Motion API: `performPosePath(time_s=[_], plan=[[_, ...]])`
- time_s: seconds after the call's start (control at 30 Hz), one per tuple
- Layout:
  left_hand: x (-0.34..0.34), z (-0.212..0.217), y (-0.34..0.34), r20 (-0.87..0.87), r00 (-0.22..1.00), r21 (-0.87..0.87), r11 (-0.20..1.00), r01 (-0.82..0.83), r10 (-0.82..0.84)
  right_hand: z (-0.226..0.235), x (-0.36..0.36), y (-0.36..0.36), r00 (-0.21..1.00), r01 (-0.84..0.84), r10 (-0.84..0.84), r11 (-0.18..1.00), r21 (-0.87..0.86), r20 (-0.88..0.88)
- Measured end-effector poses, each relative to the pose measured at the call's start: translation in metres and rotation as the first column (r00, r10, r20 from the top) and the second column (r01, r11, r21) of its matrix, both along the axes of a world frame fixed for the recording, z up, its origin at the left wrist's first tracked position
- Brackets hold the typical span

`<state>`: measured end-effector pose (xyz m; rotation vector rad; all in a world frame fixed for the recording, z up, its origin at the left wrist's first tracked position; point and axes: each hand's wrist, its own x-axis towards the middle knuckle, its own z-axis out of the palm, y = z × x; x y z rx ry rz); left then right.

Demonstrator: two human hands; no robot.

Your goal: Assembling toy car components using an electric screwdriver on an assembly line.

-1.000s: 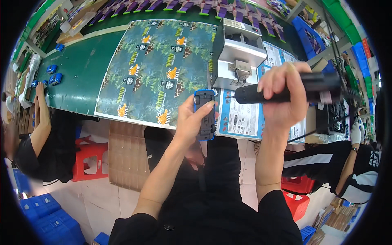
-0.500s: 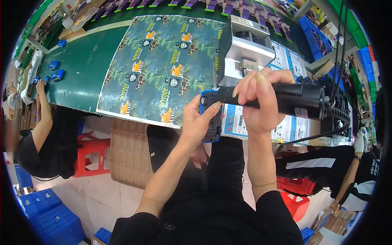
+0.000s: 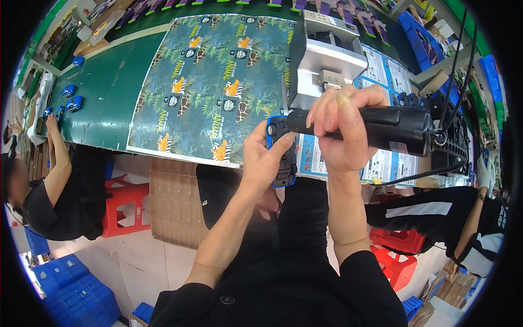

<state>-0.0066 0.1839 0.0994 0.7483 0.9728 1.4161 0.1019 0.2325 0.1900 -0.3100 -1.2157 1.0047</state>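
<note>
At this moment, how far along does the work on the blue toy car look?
Done: several blue cars sit at the far left of the green table. In hand: the left hand holds a blue toy car underside up, while the right hand presses a black electric screwdriver to its end. Whether the screw is seated cannot be seen.

You see an evenly bright scene under soft overhead light, with faint shadows. Straight edges of the green table (image 3: 111,92) bow toward the black fisheye rim; detail softens near it.
</note>
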Motion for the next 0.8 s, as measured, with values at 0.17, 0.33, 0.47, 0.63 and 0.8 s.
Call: performPosePath(time_s=[0.17, 0.33, 0.47, 0.63, 0.8], plan=[[0.001, 0.000, -0.001, -0.082, 0.995, 0.054, 0.997, -0.051, 0.055, 0.003, 0.007, -0.005, 0.997, -0.009, 0.003, 0.997, 0.075, 0.075], [-0.020, 0.000, 0.009, 0.307, 0.951, -0.152, 0.988, 0.007, 0.041, 0.043, 0.045, 0.004, 0.981, 0.010, 0.020, 0.988, 0.153, -0.192], [-0.028, -0.006, 0.016, 0.608, 0.792, -0.135, 0.990, 0.026, 0.062, 0.047, 0.055, 0.029, 0.972, 0.235, -0.229, 0.962, 0.141, -0.060], [-0.026, -0.001, 0.009, 0.429, 0.903, -0.090, 0.996, 0.026, 0.016, 0.032, 0.040, 0.048, 0.934, 0.332, -0.350, 0.925, 0.183, 0.075], [-0.026, -0.006, 0.013, 0.377, 0.926, -0.070, 0.998, 0.001, 0.025, 0.045, 0.031, 0.054, 0.877, 0.363, -0.363, 0.930, 0.061, 0.316]])
